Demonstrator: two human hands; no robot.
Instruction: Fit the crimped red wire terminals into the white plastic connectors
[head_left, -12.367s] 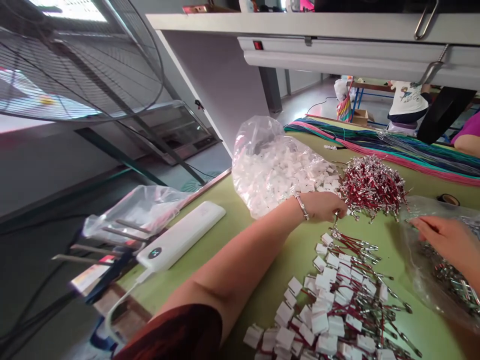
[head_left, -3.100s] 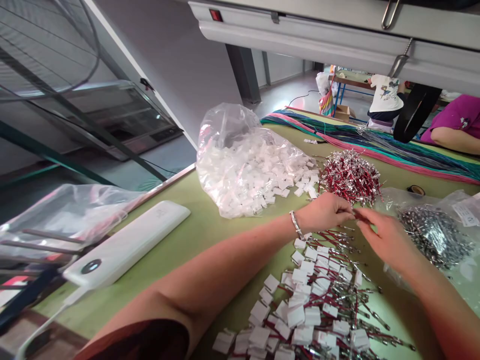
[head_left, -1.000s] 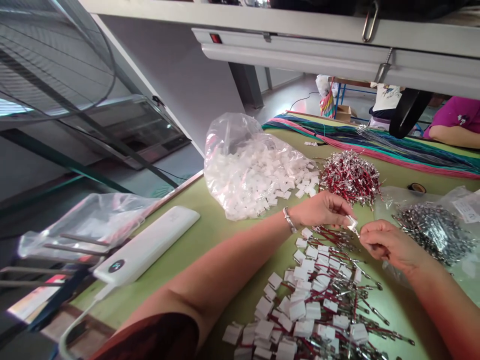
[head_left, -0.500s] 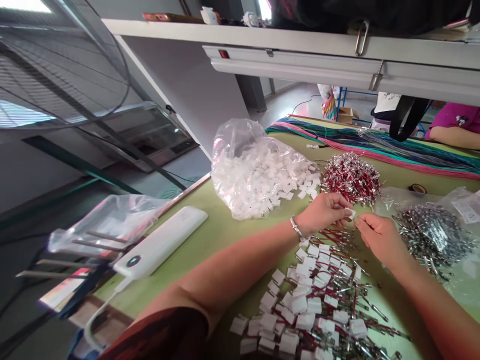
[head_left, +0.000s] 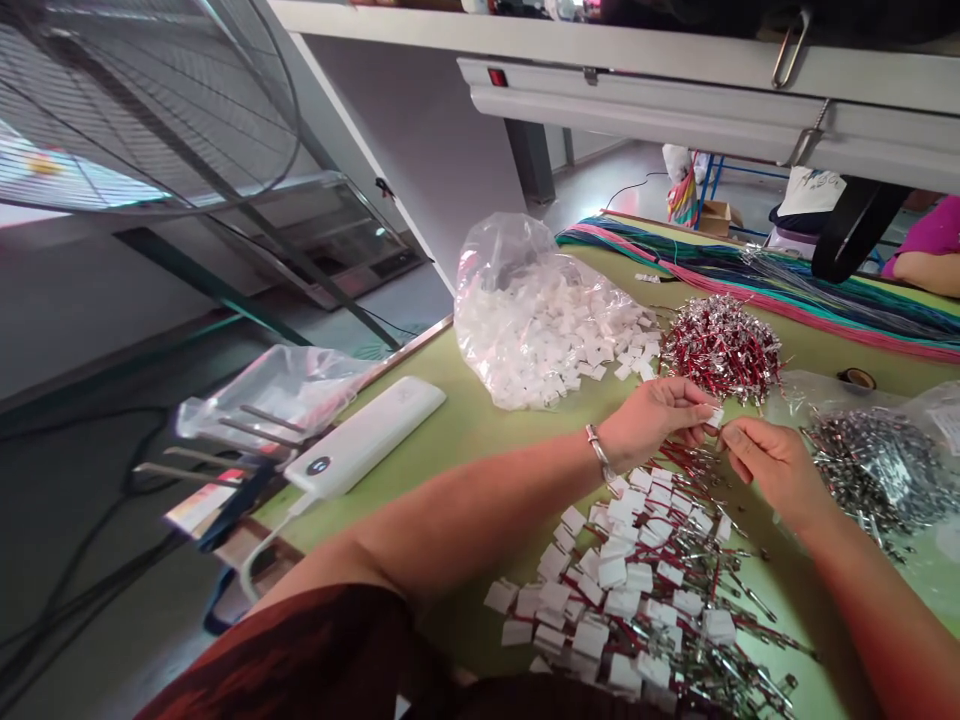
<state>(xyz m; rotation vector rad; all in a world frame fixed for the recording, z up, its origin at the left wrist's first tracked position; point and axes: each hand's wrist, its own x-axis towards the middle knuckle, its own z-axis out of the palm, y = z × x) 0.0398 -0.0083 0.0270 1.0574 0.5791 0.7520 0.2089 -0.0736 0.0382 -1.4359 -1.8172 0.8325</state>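
Note:
My left hand pinches a small white connector between thumb and fingers. Close against it on the right, my right hand is closed, its thumb and fingertips pressed together at the connector's edge; what they hold is too small to make out. Below both hands lie many white connectors with red wires and metal ends. Just behind the hands is a heap of red wires with silvery terminals. A clear plastic bag spills loose white connectors to the left of that heap.
Loose metal parts lie on plastic at the right, near a black tape roll. Long coloured wires cross the back. A white power bank with a cable lies left. A shelf hangs above; a person's arm shows far right.
The view has shifted, so the shelf sits higher and the table things farther right. My hands remain close together at the white connector, with the right fingertips now nearer to it.

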